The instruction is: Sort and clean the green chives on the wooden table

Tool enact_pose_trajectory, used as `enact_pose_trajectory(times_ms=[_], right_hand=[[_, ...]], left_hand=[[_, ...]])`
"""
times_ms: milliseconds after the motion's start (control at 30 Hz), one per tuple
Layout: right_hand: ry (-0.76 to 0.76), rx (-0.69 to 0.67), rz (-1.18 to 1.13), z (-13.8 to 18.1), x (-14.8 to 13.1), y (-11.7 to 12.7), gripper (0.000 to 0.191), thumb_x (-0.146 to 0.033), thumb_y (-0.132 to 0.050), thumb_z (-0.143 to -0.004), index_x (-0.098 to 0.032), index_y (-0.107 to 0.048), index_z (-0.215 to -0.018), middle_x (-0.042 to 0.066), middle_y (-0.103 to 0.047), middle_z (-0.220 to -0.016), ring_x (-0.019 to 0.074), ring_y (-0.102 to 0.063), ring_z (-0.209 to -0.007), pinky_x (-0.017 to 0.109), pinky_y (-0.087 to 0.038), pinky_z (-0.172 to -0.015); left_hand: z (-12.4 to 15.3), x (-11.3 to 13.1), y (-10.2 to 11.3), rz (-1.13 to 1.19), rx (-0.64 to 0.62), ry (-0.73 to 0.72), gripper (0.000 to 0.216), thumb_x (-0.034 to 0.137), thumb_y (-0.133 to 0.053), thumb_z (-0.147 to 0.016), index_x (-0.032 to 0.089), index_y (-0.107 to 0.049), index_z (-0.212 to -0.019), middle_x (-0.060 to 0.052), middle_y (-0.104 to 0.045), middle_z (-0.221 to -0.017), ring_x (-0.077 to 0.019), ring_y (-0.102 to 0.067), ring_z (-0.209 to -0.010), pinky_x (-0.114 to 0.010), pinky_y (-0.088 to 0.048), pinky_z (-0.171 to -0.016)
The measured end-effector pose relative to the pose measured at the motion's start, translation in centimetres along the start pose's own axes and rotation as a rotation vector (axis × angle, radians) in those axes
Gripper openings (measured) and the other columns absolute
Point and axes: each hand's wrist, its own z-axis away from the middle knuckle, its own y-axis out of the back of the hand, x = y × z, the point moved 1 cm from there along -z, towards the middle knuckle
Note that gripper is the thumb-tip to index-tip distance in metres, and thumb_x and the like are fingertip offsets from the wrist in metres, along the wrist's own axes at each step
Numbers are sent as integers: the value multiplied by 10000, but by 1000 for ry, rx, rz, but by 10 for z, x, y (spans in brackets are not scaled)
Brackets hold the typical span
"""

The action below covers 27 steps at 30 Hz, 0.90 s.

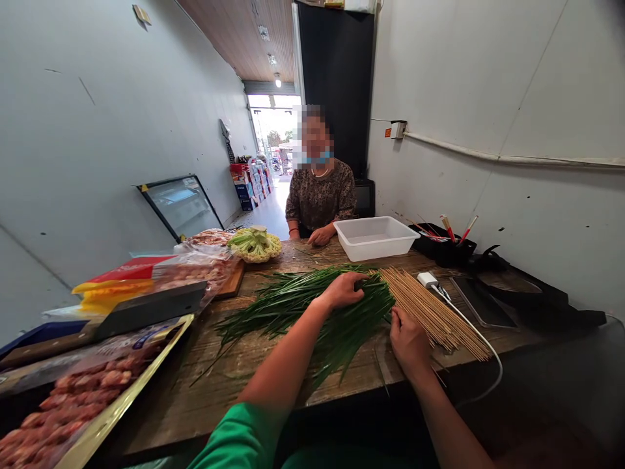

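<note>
Long, narrow green leaves point(288, 299) lie on a brown wooden tabletop point(200, 400) under the curled left hand point(344, 290), beside the bent right hand point(409, 337); whether either pinches, I cannot tell.

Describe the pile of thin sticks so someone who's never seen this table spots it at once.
On the wooden table, find the long green leaves under the left hand. Just right of them, nearer the camera than the white tub, lie the thin sticks. Straw-coloured and straight, they differ from the green leaves and white plug beside them.
</note>
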Motion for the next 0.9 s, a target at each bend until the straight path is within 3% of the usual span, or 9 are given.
enact_pose_trajectory(times_ms=[100, 200, 400, 633, 900], right_hand=[[5, 13, 1, 0, 0, 0, 376, -285, -331, -893, -144, -662, -1003, 113, -706, -930, 196, -643, -775, 268, -409, -668], [10, 26, 2, 0, 0, -1, 376, -287, -333, -890, -148, -665, -999, 113, -706, -934, 195, -643, -776, 267, -409, -665], [4, 5, 9, 0, 0, 1, 382, -281, -333, -891, -131, -665, -1007, 121, -705, -930, 200, -646, -785, 272, -417, -679], [-27, -39, 6, -1, -3, 3, 375, -272, -335, -892, -141, -662, -1019, 115, -710, -925, 188, -648, -782, 263, -417, -678], [-33, -40, 24, -1, -6, 6, 360, -255, -349, -882, -141, -664, -1015, 120, -709, -925, 196, -652, -772, 274, -430, -678]], left_hand=[[0, 8, 4, -101, 123, -35, 477, 210, -584, -676, 137, -588, -1147, -89, -624, -1126, -203, -563, -1006, -305, -433, -922], [-1, 13, 7, -191, 185, -41, 336, 306, -638, -711, 170, -638, -1018, -75, -645, -1008, -210, -569, -965, -333, -429, -899], [-2, 16, 7, -272, 94, -186, 191, 304, -551, -828, 234, -679, -951, -38, -652, -944, -180, -560, -933, -332, -383, -863], [-1, 34, 5, -516, 17, -206, 185, 199, -480, -825, 164, -652, -884, -78, -637, -871, -214, -526, -912, -359, -363, -851], [-1, 32, 6, -398, 39, -142, 141, 177, -504, -776, 158, -629, -839, -96, -630, -861, -221, -534, -914, -349, -374, -873]])
